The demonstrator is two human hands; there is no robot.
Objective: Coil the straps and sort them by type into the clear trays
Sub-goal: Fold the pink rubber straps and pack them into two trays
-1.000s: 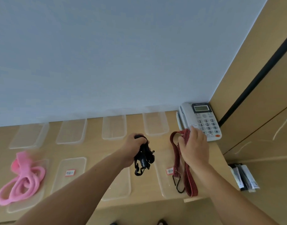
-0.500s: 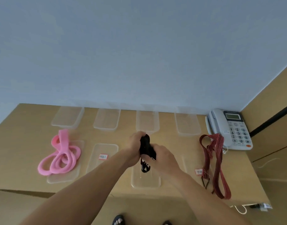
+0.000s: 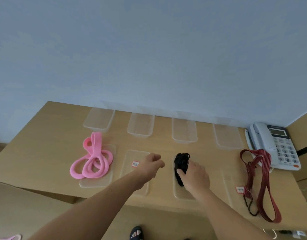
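A bundled black strap (image 3: 181, 163) lies on a flat clear tray (image 3: 184, 194) in the near row. My right hand (image 3: 195, 176) holds it from the near side, thumb and fingers curled on the bundle. My left hand (image 3: 152, 163) hovers to the left of it over another near tray (image 3: 130, 158) with a red-edged label (image 3: 135, 164); its fingers are loosely curled and hold nothing. A pink strap (image 3: 92, 160) lies loosely looped on the leftmost near tray (image 3: 97, 183). A red striped strap (image 3: 258, 181) with hooks sprawls over the rightmost near tray (image 3: 230, 179).
Several deeper clear trays (image 3: 140, 125) stand in a row along the wall. A white desk phone (image 3: 275, 144) sits at the table's back right corner. The wooden table's front edge (image 3: 149, 203) is near me; a sandalled foot (image 3: 136, 232) shows below it.
The black strap went from both hands down onto the near tray. My left hand let go and moved left. The view shifted, so the table sits further right and lower.
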